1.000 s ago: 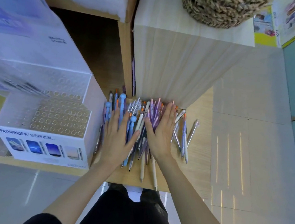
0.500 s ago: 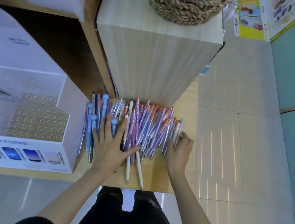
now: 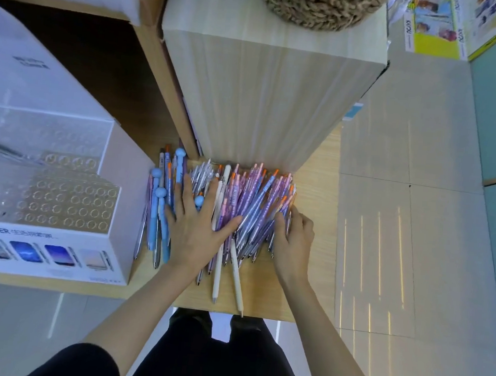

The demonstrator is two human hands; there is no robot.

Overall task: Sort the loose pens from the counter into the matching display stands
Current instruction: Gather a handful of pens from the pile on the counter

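The pens (image 3: 248, 206) lie in a dense pile on the desk (image 3: 264, 297), just in front of a tall wood-grain block (image 3: 263, 99). Most barrels are purple or clear with orange caps, and they point roughly away from the person.

- Blue pens (image 3: 153, 218) with round ball tops form the left part of the pile, next to the display stand.
- Two cream pens (image 3: 217, 275) stick out of the pile toward the near desk edge.

The left hand (image 3: 194, 234) rests flat on the left and middle of the pile. Its fingers (image 3: 186, 194) are straight and spread wide, and the thumb reaches right across the purple barrels.

The right hand (image 3: 293, 242) is at the right edge of the pile. Its fingers (image 3: 298, 219) are curled narrowly round the outermost pens, with the thumb pressed against them from the near side.

The display stand (image 3: 121, 176) is a white box on the desk to the left of the pile, almost touching the blue pens.

- Its top carries clear stepped tiers drilled with rows of round holes.
- Its front panel is printed "PATHFINDER" above four small pictures.

A woven basket (image 3: 316, 5) sits on top of the wood-grain block. Pale floor tiles (image 3: 387, 230) lie to the right of the desk.
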